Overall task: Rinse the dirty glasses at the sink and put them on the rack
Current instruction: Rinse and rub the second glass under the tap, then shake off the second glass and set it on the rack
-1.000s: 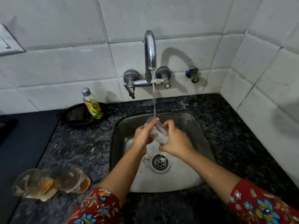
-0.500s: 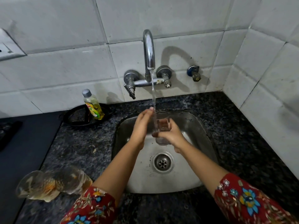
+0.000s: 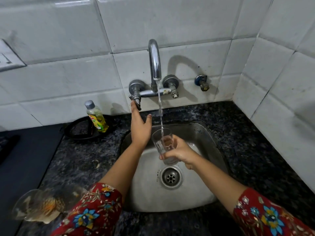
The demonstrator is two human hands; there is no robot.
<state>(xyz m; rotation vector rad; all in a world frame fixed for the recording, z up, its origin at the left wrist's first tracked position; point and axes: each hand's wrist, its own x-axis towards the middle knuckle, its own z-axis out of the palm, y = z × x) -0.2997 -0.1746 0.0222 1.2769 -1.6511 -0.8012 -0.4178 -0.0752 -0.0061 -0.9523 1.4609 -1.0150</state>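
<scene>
So we've got the dark speckled worktop point(image 3: 247, 142) with the steel sink point(image 3: 196, 189) set into it, and some dirty glasses point(image 3: 40, 205) lying on their sides at the near left edge. The wall tap point(image 3: 154, 62) is running, and our left grip point(image 3: 140, 128) is released, fingers straight, tips against the tap's left lever point(image 3: 136, 102). Our right grip point(image 3: 183, 150) is wrapped round a clear glass point(image 3: 157, 143), upright over the sink bowl right under the stream, water pouring in.

Blurred glasses point(image 3: 39, 205) lie partly hidden behind the left sleeve point(image 3: 92, 212).
</scene>
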